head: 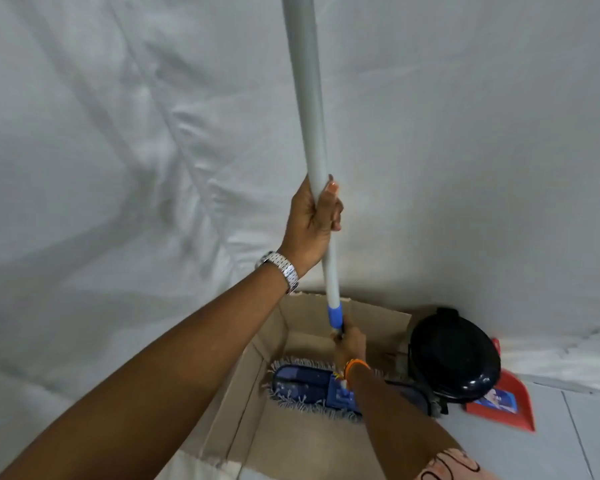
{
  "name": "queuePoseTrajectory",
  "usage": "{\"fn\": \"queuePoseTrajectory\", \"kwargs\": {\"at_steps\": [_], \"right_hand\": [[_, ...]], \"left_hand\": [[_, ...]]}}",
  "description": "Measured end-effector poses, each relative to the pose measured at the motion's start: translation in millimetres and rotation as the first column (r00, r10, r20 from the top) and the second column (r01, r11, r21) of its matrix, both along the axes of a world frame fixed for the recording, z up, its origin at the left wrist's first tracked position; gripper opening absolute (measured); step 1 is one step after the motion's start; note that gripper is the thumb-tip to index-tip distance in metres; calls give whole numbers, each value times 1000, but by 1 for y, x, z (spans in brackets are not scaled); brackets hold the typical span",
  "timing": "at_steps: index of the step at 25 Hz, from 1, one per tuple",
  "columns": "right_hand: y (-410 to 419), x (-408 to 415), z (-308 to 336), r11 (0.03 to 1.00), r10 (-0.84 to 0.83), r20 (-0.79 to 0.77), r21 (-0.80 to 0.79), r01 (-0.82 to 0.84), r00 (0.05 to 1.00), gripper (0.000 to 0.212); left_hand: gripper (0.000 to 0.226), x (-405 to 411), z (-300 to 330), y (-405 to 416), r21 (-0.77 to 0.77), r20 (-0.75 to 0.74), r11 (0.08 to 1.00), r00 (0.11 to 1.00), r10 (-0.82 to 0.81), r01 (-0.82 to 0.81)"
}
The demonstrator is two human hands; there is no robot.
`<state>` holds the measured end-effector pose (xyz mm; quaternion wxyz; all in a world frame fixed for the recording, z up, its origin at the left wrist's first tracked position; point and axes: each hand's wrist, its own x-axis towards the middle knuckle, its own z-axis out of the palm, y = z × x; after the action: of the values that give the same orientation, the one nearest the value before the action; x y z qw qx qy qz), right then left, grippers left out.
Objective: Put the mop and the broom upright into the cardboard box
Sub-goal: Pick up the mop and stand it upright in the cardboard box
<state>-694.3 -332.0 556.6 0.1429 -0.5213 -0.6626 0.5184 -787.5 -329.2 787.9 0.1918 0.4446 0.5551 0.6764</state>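
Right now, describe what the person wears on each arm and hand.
Both forearms are bare. The left wrist carries a silver metal-link watch. The right wrist has thin orange and yellow bands. A pale pink patterned sleeve shows near the right elbow. No gloves.

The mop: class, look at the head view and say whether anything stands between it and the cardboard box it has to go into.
Nothing visible does. The mop already has its head down inside the cardboard box, with the left hand and right hand gripping its pole. The black bin and red dustpan sit outside, to the right.
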Motion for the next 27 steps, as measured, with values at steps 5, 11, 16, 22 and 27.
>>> {"fn": "queuePoseTrajectory", "kwargs": {"at_steps": [5, 11, 16, 22, 27], "right_hand": [[18, -77, -59, 998, -45, 45, -45, 47, 998, 40], [46, -135, -109, 984, -134, 78, -105, 141, 988, 34], [71, -158, -123, 980, -156, 103, -106, 166, 982, 35], [111, -168, -134, 963, -205, 138, -149, 225, 969, 38], [138, -164, -142, 949, -267, 119, -138, 283, 956, 32]], "left_hand": [[20, -76, -72, 12, 12, 2, 998, 998, -62, 62], [9, -140, -128, 31, 83, 23, 993, 996, -91, 88], [14, -183, -140, 76, -17, -4, 987, 987, -161, 161], [14, -186, -149, 145, -136, -78, 977, 982, -173, 162], [20, -181, -145, 196, -245, -99, 957, 978, -182, 153]]}}
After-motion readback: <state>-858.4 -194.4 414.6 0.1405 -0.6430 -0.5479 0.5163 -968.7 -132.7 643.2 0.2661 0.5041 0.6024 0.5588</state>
